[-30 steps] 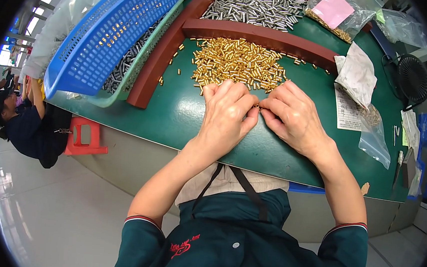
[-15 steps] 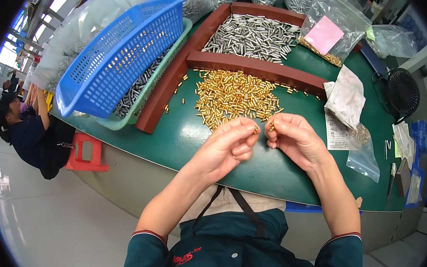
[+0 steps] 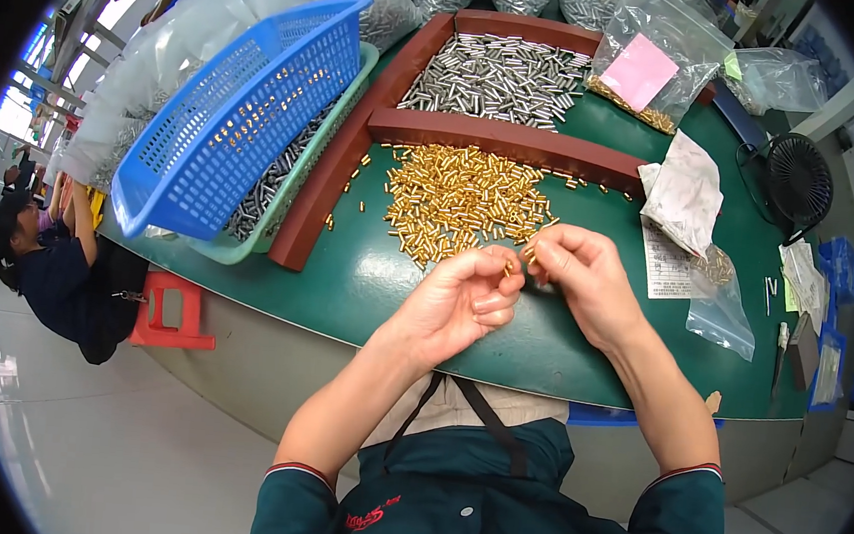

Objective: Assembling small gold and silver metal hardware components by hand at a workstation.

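Note:
A loose heap of small gold-coloured metal sleeves (image 3: 463,198) lies on the green tabletop (image 3: 345,286), just beyond my hands. My left hand (image 3: 464,300) is closed, pinching a small gold sleeve (image 3: 508,268) between thumb and fingertips. Close beside it, my right hand (image 3: 576,279) is also closed in a pinch, and a bit of gold sleeve (image 3: 531,258) shows at its fingertips. The fingers of both hands nearly meet at the heap's near edge. Past a brown-red wooden bar (image 3: 517,142) lies a pile of silver metal pins (image 3: 502,77).
On the left, a blue perforated basket (image 3: 249,112) leans in a green basket (image 3: 298,187) holding dark pieces. Clear bags of silver parts line the back. At the right are a bag with a pink label (image 3: 639,71), a crumpled cloth (image 3: 689,192) and a black fan (image 3: 800,181). Another person sits far left.
My right hand has moved slightly left, its fingertips now closer to my left hand's. My left hand has turned a little, still pinching its sleeve. The view has shifted slightly.

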`<move>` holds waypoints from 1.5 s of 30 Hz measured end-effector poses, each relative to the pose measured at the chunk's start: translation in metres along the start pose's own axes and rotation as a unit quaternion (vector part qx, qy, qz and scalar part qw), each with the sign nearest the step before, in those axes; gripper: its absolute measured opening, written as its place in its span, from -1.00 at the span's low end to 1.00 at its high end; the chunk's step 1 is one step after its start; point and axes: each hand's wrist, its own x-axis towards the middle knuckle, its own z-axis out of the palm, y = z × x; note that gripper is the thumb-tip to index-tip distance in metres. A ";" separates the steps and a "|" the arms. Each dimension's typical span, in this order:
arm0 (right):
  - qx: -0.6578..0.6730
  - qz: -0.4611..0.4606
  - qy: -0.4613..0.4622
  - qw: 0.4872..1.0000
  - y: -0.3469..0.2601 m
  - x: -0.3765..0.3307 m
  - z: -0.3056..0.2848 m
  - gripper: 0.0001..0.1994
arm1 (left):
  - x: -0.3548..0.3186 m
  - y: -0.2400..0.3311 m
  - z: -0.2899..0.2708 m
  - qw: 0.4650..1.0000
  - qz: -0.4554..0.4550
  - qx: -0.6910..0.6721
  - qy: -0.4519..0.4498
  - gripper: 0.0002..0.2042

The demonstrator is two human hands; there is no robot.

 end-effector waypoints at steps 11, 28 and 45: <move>-0.343 -0.208 0.191 0.896 -0.006 -0.002 0.001 -0.93 | -0.069 0.046 0.044 0.845 0.242 0.448 0.165 -0.86; -0.622 -0.316 0.047 0.715 0.010 0.026 0.004 -0.89 | -0.148 0.210 0.067 0.007 0.378 0.814 0.440 -0.61; -0.672 -0.368 -0.044 0.641 0.010 0.038 0.002 -0.86 | -0.028 0.018 -0.004 0.311 0.429 0.822 0.209 -0.90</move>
